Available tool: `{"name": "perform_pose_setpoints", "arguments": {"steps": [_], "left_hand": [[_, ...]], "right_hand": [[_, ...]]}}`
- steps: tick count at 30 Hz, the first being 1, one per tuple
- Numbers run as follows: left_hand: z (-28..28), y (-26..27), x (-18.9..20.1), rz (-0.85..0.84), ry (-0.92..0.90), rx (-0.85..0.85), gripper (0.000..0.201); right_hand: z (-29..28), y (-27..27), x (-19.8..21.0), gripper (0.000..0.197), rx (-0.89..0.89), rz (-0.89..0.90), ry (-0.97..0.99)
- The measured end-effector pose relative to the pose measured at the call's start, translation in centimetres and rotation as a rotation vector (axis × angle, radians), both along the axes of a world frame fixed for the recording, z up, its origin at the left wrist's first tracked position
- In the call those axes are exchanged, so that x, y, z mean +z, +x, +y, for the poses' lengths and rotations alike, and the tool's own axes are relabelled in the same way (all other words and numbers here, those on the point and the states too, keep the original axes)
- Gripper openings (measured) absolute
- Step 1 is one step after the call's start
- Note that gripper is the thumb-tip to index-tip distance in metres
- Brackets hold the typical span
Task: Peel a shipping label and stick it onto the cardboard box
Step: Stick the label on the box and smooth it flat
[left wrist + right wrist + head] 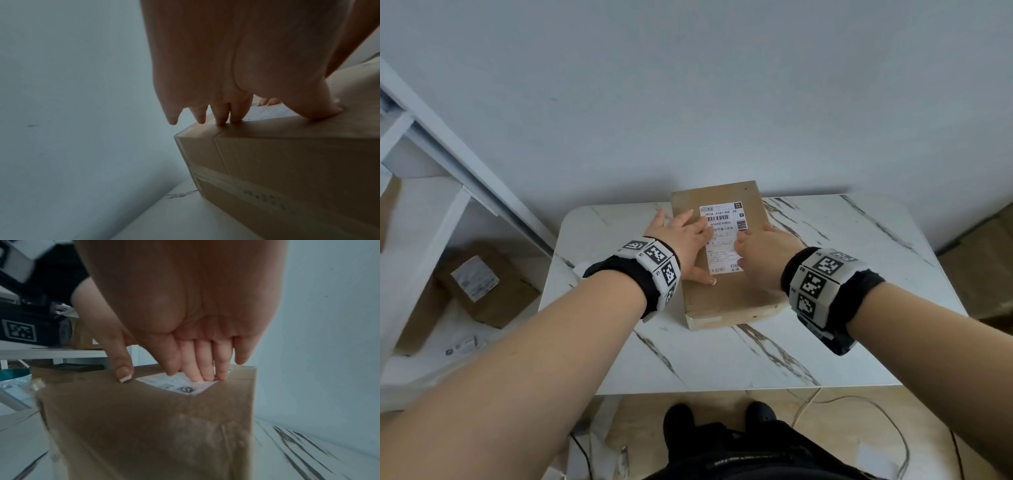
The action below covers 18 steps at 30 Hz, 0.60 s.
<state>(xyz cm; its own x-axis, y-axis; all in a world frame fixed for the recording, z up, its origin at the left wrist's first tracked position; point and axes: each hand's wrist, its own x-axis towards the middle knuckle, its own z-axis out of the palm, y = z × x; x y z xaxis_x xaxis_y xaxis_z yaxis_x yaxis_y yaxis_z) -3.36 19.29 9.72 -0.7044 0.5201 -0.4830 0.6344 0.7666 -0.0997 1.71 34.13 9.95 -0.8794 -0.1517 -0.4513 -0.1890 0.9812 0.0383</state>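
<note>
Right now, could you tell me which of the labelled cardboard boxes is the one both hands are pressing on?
The cardboard box on the marble table, under both hands; the other labelled box lies untouched on the floor.

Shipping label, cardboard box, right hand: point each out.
shipping label (722,236), head view, printed middle of its face.
cardboard box (736,294), head view, bare top near the front edge.
right hand (763,246), head view, back of the hand.

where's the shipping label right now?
Head view: the shipping label lies flat on top of the cardboard box on the marble table, with the left hand and right hand pressing on its edges.
</note>
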Motion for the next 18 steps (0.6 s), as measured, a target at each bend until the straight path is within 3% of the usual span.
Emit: {"name": "perform_pose_setpoints", "arguments": {"steps": [8,18], "left_hand": [[-0.6,1.0,-0.6,-0.063,0.013,0.063,0.091],[-0.9,0.6,-1.4,-0.092,0.082,0.118,0.105]], "right_hand": [[-0.1,-2.0,0.0,0.067,-0.063,0.000,-0.045],[-0.4,2.1,-0.5,0.071,0.197,-0.096,-0.112]]}}
